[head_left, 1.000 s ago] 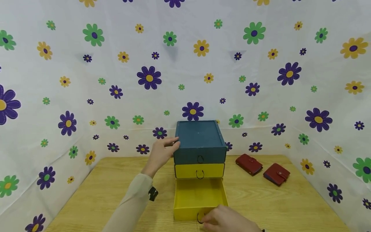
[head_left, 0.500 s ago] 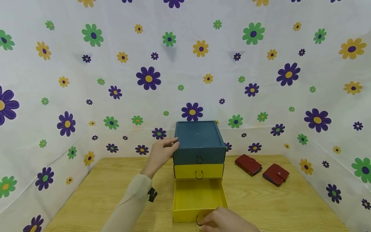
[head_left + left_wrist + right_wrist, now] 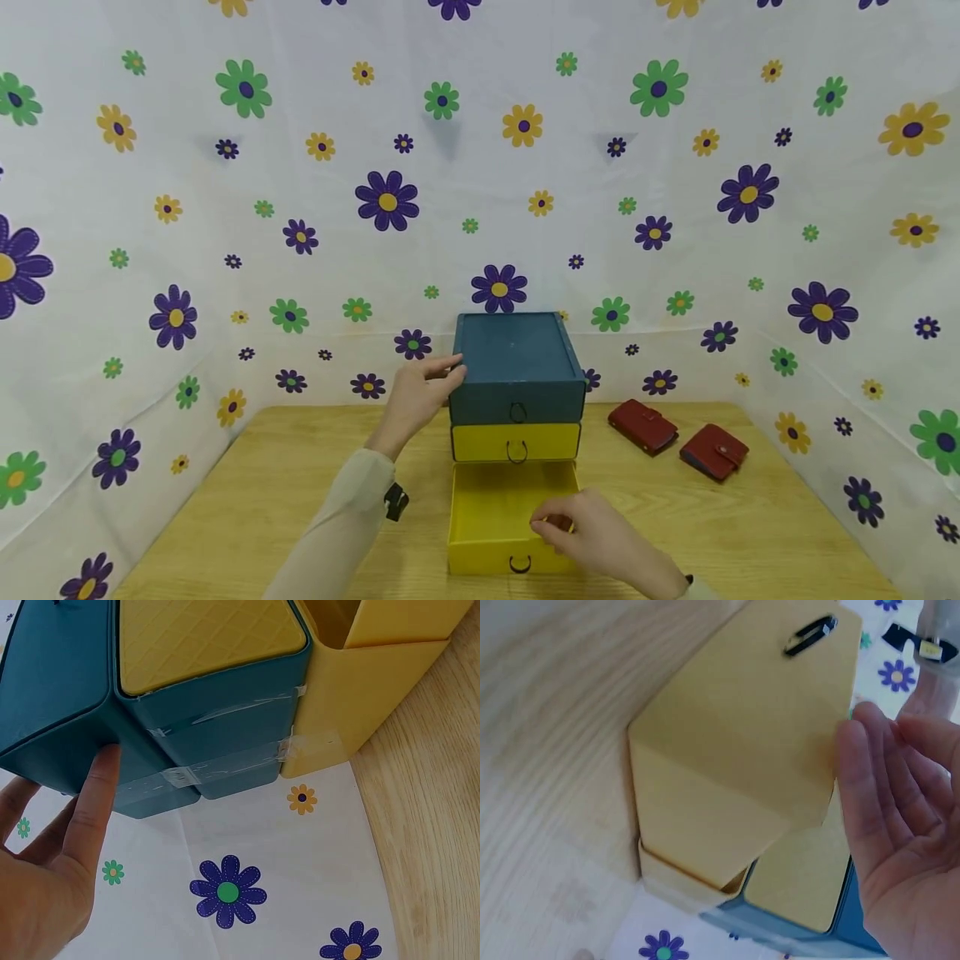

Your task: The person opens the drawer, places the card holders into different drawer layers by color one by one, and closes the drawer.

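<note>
A small chest of drawers with a dark blue top (image 3: 513,346) stands on the table. Its yellow bottom drawer (image 3: 476,557) is pulled out, and nothing shows inside. The yellow middle drawer (image 3: 480,443) and the blue top one are closed. My left hand (image 3: 412,404) rests on the chest's upper left side; in the left wrist view its index finger (image 3: 97,795) lies straight against the blue wall. Above the drawer's front right corner is my right hand (image 3: 596,533), fingers loosely bent and holding nothing. The black loop handle (image 3: 520,566) hangs free on the drawer front.
Two red wallets with snap straps lie right of the chest, one farther back (image 3: 643,425), the other (image 3: 714,451) nearer the table's right edge. A white flower-patterned cloth (image 3: 480,258) surrounds the wooden table (image 3: 300,467) at the back and sides.
My right hand has let go of the bottom drawer's loop handle and risen to the drawer's front right corner. The drawer stays pulled out. My left hand keeps its place on the chest.
</note>
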Demonstrator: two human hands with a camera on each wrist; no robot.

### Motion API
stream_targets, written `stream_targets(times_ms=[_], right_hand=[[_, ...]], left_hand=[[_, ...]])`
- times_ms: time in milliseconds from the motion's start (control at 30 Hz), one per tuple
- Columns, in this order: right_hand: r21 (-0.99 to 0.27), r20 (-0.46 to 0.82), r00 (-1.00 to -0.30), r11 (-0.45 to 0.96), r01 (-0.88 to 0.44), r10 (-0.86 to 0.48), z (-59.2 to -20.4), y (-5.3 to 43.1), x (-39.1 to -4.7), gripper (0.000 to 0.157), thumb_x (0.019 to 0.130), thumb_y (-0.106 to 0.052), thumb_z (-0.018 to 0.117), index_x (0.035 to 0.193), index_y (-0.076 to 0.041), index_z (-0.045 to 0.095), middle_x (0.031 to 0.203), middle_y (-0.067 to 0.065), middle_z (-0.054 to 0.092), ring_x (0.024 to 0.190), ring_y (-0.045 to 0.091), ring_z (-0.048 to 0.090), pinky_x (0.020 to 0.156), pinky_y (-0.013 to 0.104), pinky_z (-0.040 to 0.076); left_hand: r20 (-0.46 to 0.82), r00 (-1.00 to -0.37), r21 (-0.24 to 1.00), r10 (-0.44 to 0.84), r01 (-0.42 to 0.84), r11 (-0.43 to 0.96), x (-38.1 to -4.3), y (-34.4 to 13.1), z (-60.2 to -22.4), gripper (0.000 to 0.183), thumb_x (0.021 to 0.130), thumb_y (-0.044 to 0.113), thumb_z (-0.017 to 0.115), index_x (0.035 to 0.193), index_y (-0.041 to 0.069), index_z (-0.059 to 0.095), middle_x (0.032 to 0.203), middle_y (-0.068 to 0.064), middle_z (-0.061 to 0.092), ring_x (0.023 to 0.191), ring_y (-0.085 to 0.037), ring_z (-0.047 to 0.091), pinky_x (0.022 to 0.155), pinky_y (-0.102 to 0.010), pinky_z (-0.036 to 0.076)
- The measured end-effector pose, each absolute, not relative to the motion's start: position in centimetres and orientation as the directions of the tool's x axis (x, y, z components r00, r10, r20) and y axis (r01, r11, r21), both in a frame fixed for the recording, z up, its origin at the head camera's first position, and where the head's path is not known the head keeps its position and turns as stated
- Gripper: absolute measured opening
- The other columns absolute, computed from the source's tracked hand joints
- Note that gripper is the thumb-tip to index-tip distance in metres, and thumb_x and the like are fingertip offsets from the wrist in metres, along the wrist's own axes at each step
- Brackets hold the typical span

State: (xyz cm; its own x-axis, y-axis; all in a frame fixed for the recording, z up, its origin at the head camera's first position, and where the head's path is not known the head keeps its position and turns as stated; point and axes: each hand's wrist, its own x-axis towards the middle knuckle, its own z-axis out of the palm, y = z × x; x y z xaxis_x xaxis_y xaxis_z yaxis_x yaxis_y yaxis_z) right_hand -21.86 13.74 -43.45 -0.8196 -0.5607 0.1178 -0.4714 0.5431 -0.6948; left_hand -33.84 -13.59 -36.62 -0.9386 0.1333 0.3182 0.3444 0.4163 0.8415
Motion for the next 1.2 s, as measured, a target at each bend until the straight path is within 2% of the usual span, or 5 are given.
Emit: stream_targets(times_ms=[167,467,700,1000,1200], right_hand=[[-0.641,0.240,-0.829,0.559,-0.526,-0.505,-43.5,14.7,-22.8,0.024,0.097,-0.030,0.060,0.099,-0.011,0.074,0.084,-0.003,0.072,0.068,-0.002,0.057,0.061,0.018,0.052],[-0.606,0.298,-0.861,0.615,-0.504,-0.412,-43.8,16.9,-24.3,0.017,0.095,-0.022,0.064,0.100,-0.009,0.074,0.094,-0.002,0.072,0.079,0.004,0.062,0.067,0.018,0.053],[-0.576,0.303,-0.890,0.679,-0.455,-0.340,-44.5,18.4,-25.9,0.011,0.092,-0.016,0.067,0.097,-0.009,0.075,0.094,-0.001,0.072,0.079,0.008,0.063,0.068,0.017,0.052],[-0.509,0.351,-0.890,0.739,-0.442,-0.290,-45.9,20.3,-28.0,0.006,0.089,-0.009,0.069,0.088,-0.007,0.074,0.083,-0.002,0.072,0.072,0.008,0.063,0.062,0.020,0.050],[-0.507,0.370,-0.911,0.783,-0.360,-0.179,-46.3,21.8,-29.5,0.005,0.087,-0.007,0.070,0.088,-0.005,0.075,0.084,0.004,0.074,0.074,0.015,0.067,0.067,0.030,0.057]], left_hand=[[0.318,-0.938,0.839,0.135,0.345,0.420,-33.9,-13.6,-36.6,0.041,0.095,0.039,0.062,0.133,0.025,0.063,0.131,-0.004,0.062,0.110,-0.025,0.064,0.077,-0.032,0.060],[0.319,-0.937,0.844,0.141,0.349,0.408,-33.9,-13.4,-36.7,0.040,0.095,0.038,0.062,0.133,0.024,0.063,0.134,-0.005,0.060,0.114,-0.026,0.063,0.083,-0.043,0.058],[0.328,-0.935,0.838,0.139,0.355,0.414,-34.1,-13.4,-36.6,0.041,0.095,0.038,0.063,0.133,0.024,0.063,0.131,-0.005,0.062,0.113,-0.026,0.063,0.078,-0.033,0.060],[0.313,-0.940,0.844,0.134,0.340,0.415,-33.9,-13.6,-37.0,0.041,0.095,0.039,0.063,0.133,0.025,0.063,0.133,-0.003,0.061,0.114,-0.025,0.062,0.079,-0.033,0.059],[0.313,-0.940,0.838,0.133,0.339,0.428,-33.9,-13.4,-36.7,0.041,0.095,0.039,0.062,0.133,0.024,0.062,0.134,-0.004,0.061,0.114,-0.025,0.062,0.079,-0.033,0.059]])
